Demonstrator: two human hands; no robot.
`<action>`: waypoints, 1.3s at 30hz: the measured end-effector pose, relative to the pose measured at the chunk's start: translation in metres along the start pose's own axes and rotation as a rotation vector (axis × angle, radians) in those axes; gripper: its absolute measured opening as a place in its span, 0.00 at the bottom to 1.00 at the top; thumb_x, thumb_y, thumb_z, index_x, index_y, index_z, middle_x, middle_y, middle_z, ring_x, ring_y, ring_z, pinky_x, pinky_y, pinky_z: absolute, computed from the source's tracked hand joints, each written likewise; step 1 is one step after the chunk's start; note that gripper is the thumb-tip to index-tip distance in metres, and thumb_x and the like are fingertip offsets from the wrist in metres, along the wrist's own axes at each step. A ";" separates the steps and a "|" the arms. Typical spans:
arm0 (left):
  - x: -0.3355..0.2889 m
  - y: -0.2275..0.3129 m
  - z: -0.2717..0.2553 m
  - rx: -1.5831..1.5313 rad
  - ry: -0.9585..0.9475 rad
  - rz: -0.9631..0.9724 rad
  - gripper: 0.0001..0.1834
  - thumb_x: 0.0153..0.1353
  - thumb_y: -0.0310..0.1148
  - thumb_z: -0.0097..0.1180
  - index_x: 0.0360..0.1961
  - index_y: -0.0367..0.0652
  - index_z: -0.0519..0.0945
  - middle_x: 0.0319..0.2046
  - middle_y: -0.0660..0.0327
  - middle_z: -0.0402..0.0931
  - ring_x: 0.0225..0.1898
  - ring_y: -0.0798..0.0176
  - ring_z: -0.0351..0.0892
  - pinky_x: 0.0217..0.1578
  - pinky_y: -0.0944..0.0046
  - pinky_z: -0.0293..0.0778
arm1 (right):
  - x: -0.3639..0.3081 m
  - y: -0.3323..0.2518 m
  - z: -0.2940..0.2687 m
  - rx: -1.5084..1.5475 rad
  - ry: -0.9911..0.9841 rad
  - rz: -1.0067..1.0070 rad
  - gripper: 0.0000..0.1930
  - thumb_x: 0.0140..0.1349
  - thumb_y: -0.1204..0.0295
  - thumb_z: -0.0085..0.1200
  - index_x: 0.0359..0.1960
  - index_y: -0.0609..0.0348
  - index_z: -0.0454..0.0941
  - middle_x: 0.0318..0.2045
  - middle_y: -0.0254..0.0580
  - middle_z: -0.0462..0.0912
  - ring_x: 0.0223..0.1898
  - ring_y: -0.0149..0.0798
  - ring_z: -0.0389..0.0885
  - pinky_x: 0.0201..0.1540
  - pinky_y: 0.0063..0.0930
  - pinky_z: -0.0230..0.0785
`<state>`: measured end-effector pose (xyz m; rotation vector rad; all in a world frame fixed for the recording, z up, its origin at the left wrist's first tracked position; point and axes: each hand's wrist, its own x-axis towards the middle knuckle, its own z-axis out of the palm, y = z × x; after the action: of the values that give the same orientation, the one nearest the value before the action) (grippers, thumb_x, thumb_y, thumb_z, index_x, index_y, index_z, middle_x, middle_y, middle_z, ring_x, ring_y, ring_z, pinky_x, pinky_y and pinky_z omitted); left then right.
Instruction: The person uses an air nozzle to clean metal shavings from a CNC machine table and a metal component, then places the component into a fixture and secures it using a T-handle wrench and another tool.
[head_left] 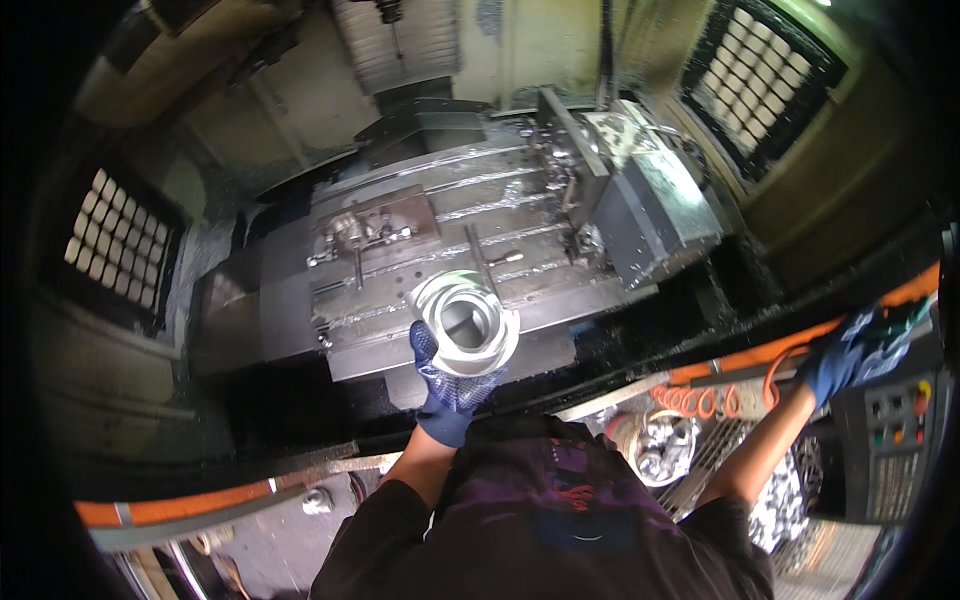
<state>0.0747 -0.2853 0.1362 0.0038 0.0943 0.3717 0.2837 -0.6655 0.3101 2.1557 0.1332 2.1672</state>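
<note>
My left hand (455,385), in a dark blue dotted glove, grips a shiny ring-shaped metal part (494,352) from below. The part has a wide round bore and a lobe at its upper left, and is held over the front edge of the slotted machine table (480,195). Far to the right, my gloved right hand (848,355) reaches to the orange machine edge beside the control panel. Its fingers look closed around something greenish, blurred and too near the picture's rim to make out.
A steel fixture plate with clamps (385,225) lies on the table, and a loose bar (477,250) near it. At the table's right stands a grey boxy unit (650,215). Below the orange edge are a coiled orange hose (700,402), a bucket of metal parts (660,450) and the control panel (893,430).
</note>
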 end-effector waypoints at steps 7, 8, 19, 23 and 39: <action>0.046 -0.044 0.019 -0.170 0.269 0.013 0.38 0.51 0.63 0.55 0.53 0.44 0.72 0.48 0.54 0.76 0.49 0.53 0.77 0.53 0.54 0.74 | -0.112 -0.073 -0.044 0.785 -0.301 0.266 0.25 0.66 0.75 0.44 0.64 0.69 0.58 0.64 0.58 0.62 0.65 0.56 0.60 0.67 0.49 0.50; 0.053 -0.049 0.022 -0.140 0.273 0.058 0.37 0.54 0.62 0.52 0.56 0.46 0.70 0.49 0.54 0.75 0.50 0.50 0.75 0.53 0.49 0.73 | -0.106 -0.084 -0.032 1.030 -0.309 0.146 0.23 0.64 0.77 0.44 0.61 0.69 0.62 0.61 0.59 0.66 0.63 0.57 0.64 0.66 0.51 0.52; 0.131 -0.010 0.055 1.216 0.178 0.596 0.40 0.45 0.17 0.63 0.62 0.43 0.63 0.52 0.60 0.71 0.52 0.63 0.72 0.52 0.63 0.71 | -0.106 -0.154 0.122 1.391 -0.609 0.630 0.22 0.65 0.76 0.42 0.60 0.71 0.63 0.59 0.53 0.70 0.61 0.43 0.67 0.64 0.34 0.55; 0.185 0.024 0.048 1.382 0.114 0.631 0.45 0.40 0.17 0.68 0.62 0.47 0.62 0.53 0.61 0.70 0.53 0.62 0.71 0.51 0.64 0.72 | -0.100 -0.162 0.134 1.340 -0.649 0.543 0.21 0.65 0.76 0.43 0.59 0.71 0.65 0.58 0.54 0.71 0.60 0.45 0.68 0.64 0.36 0.56; 0.423 0.012 -0.094 1.214 -0.140 0.306 0.45 0.42 0.25 0.73 0.62 0.44 0.60 0.54 0.62 0.69 0.54 0.66 0.69 0.57 0.65 0.66 | -0.093 -0.167 0.167 1.092 -0.656 0.612 0.19 0.66 0.76 0.41 0.58 0.70 0.67 0.56 0.56 0.73 0.57 0.46 0.72 0.61 0.36 0.62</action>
<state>0.4542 -0.1223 0.0038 1.2529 0.1693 0.5703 0.4512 -0.5107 0.1985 3.8170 0.8688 1.5412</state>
